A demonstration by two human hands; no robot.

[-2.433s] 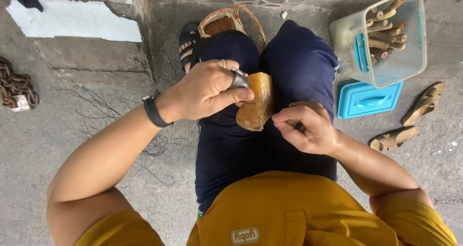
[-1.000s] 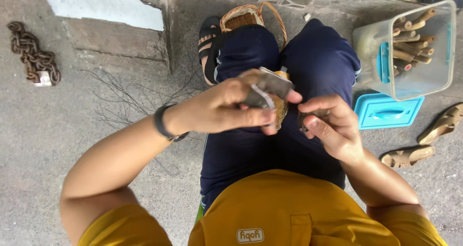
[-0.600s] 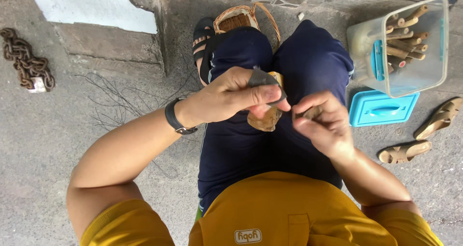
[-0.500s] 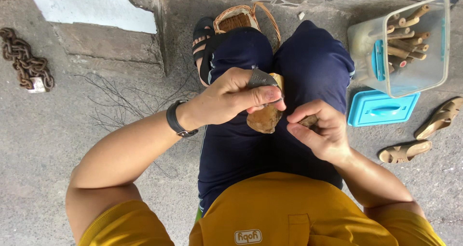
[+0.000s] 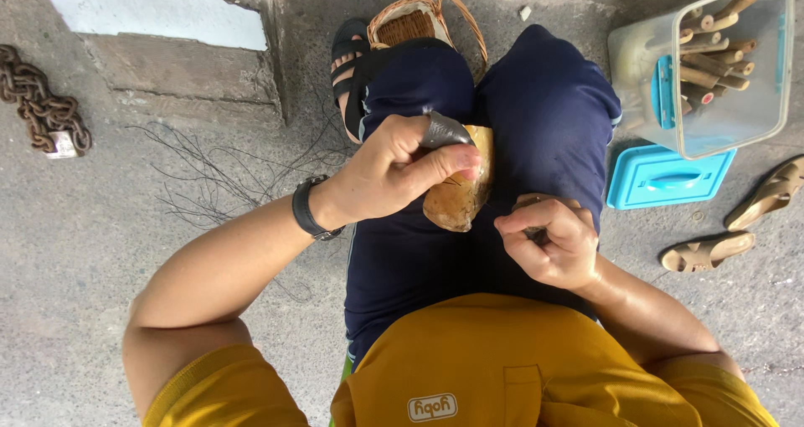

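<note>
Two hands meet at the centre of the frame, over the person's lap in dark blue trousers (image 5: 419, 251). The left hand (image 5: 394, 172) is curled, its thumb and forefinger pressed onto a small grey piece (image 5: 444, 130), perhaps a sanding pad or scraper; the view is too small to say which. That piece lies against the upper end of a brown, rounded lump of wood (image 5: 459, 194) that rests between the thighs. The right hand (image 5: 548, 243), just right of the lump and not touching it, is closed with thumb and forefinger pinched on something small and brownish that I cannot make out.

By its look the lump is stiff and solid, fairly light for one hand, with a smooth, slightly glossy skin that may slide under a loose hold. I judge the best purchase to be around its thick lower body, fingers wrapped across the width, leaving the upper end free for the grey piece.

At the upper right of the frame stands a clear plastic tub (image 5: 737, 126) holding short sticks (image 5: 712, 54), with a blue lid (image 5: 666, 176) below it and a pair of sandals (image 5: 737, 226) farther right. A wicker basket (image 5: 410, 25) sits at the top centre, and a rusty chain (image 5: 42, 109) lies at the upper left.
</note>
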